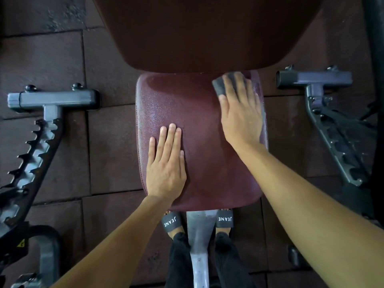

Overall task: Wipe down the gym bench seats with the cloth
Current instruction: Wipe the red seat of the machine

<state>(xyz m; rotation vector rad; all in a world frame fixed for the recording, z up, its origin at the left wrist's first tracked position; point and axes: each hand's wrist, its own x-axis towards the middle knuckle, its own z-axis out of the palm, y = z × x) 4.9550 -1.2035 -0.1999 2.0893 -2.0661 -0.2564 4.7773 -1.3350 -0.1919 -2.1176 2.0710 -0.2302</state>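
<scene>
Well left of the seat pad [199, 113], on the rubber floor tiles [108, 80]: a notched steel rack [37, 146].

On the pad's near-left part: the left hand [166, 163], flat, fingers straight and together, gripping nothing, seemingly just bracing.

Shows a damp-looking sheen across the pad's far-left part.

At the pad's far-right corner, just below the backrest pad [207, 32]: the cloth [220, 85], dark grey, folded small, pinned under the straight fingers of the right hand [239, 113]; pressed down, not clutched.

Probably soft, light and limp, so apt to bunch or slip from under the palm on slick vinyl. Best held with fingers spread over its middle, thumb hooked on one edge.

Pad itself likely firm, fixed, tolerant of hard pressure.

Well right of the pad: a second steel rack [315, 80].
</scene>
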